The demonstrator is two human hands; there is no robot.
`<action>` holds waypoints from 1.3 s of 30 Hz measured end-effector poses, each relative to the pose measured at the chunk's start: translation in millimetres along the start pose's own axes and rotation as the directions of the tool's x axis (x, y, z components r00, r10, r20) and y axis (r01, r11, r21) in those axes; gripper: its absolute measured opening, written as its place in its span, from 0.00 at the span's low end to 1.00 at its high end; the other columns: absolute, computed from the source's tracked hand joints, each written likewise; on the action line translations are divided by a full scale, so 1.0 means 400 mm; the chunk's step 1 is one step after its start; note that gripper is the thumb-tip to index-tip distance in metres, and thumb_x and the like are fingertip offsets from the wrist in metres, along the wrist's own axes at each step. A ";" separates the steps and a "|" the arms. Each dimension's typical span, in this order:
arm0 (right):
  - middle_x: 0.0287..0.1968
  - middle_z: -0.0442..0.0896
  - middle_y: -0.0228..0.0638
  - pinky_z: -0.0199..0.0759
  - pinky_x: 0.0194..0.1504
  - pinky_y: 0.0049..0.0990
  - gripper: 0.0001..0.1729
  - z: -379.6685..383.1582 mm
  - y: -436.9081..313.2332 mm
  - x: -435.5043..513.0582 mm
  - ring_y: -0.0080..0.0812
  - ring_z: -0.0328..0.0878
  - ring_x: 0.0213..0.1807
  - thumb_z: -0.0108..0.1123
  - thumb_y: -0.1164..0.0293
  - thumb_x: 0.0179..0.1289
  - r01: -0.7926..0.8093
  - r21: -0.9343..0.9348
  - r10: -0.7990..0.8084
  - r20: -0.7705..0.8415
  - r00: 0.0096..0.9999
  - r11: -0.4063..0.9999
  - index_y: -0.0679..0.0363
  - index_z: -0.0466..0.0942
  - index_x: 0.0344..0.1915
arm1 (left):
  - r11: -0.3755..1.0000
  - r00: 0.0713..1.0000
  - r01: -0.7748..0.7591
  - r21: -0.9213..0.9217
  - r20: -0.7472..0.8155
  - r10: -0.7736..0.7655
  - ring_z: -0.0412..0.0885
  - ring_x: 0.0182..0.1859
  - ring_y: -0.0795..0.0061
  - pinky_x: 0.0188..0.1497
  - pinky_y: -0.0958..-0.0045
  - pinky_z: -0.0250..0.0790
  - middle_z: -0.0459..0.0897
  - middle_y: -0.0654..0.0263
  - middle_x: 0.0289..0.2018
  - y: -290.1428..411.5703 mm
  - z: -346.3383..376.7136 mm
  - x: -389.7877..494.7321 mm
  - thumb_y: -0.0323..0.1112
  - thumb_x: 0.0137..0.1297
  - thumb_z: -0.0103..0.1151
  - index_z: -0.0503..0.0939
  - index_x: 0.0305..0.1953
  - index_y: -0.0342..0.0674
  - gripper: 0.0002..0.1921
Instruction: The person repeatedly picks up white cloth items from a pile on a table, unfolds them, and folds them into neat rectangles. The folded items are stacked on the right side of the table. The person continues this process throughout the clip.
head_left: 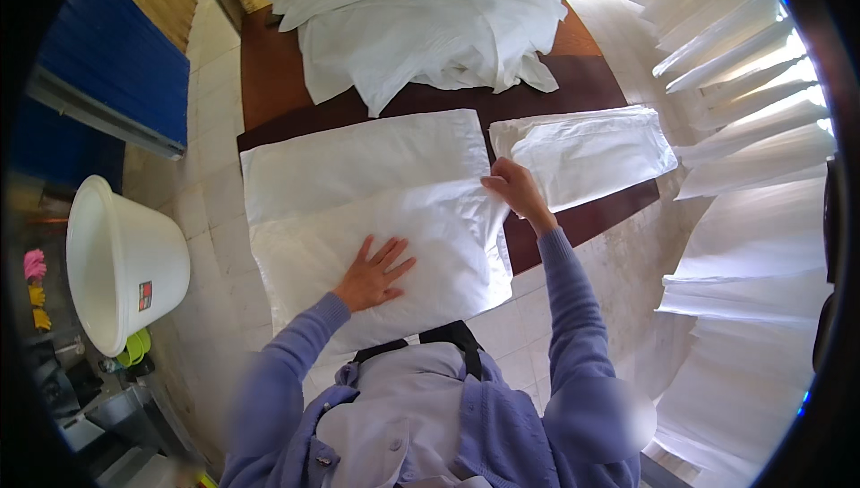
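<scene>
A white cloth (363, 152), which looks like a pillowcase, lies spread over the near part of the dark table and hangs past its front edge. My left hand (373, 276) rests on it palm down with the fingers apart. At the cloth's right edge, my right hand (516, 187) pinches the fabric between thumb and fingers and pulls up small creases. Just beyond that hand, a stack of folded white cloths (588, 152) sits at the table's right side.
A large heap of white cloth (437, 24) covers the far part of the brown table (272, 85). White fabric pieces (732, 239) hang in a row along the right. To the left stand a white plastic tub (151, 253) and a blue panel (127, 51).
</scene>
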State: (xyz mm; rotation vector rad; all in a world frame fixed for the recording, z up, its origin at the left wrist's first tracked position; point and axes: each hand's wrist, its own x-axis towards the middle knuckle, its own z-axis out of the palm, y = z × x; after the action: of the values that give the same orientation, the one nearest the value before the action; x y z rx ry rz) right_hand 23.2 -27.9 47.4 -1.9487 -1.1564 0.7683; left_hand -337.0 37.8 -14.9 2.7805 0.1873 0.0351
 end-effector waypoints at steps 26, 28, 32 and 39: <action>0.32 0.81 0.36 0.71 0.40 0.39 0.18 0.150 0.253 -0.542 0.43 0.78 0.39 0.71 0.56 0.50 -0.472 -0.110 0.419 -0.318 0.850 0.875 0.57 0.77 0.27 | 0.825 0.952 0.231 -0.516 -0.053 -0.300 0.76 0.34 0.58 0.37 0.62 0.68 0.78 0.59 0.31 -0.096 0.057 0.544 0.36 0.62 0.58 0.75 0.35 0.39 0.08; 0.30 0.80 0.36 0.71 0.40 0.39 0.18 0.170 0.274 -0.570 0.43 0.77 0.41 0.72 0.56 0.49 -0.434 -0.117 0.380 -0.318 0.868 0.893 0.58 0.78 0.30 | 0.803 0.927 0.143 -0.579 -0.206 -0.313 0.76 0.30 0.58 0.32 0.64 0.68 0.77 0.58 0.27 -0.088 0.045 0.506 0.33 0.63 0.58 0.75 0.34 0.38 0.06; 0.28 0.78 0.36 0.68 0.40 0.35 0.15 0.167 0.320 -0.622 0.40 0.73 0.39 0.72 0.60 0.49 -0.373 -0.016 0.364 -0.186 0.913 0.928 0.59 0.80 0.27 | 0.906 0.868 -0.026 -0.423 -0.459 -0.189 0.76 0.23 0.58 0.24 0.68 0.67 0.77 0.57 0.23 -0.055 -0.096 0.448 0.27 0.62 0.60 0.75 0.35 0.38 0.04; 0.27 0.79 0.34 0.68 0.32 0.34 0.09 0.065 0.281 -0.648 0.39 0.75 0.31 0.68 0.70 0.54 -0.288 0.245 0.327 -0.140 0.934 0.926 0.60 0.77 0.25 | 0.988 0.850 -0.119 -0.098 -0.525 0.050 0.75 0.22 0.59 0.22 0.69 0.67 0.76 0.60 0.22 -0.140 -0.255 0.450 0.28 0.56 0.66 0.74 0.30 0.41 0.08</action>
State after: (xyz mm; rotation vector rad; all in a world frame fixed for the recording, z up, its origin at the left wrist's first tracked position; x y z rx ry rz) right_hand -53.2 -290.9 -27.6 -1.9862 -0.6337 0.8255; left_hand -170.4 149.2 61.4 2.5835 0.1861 0.8035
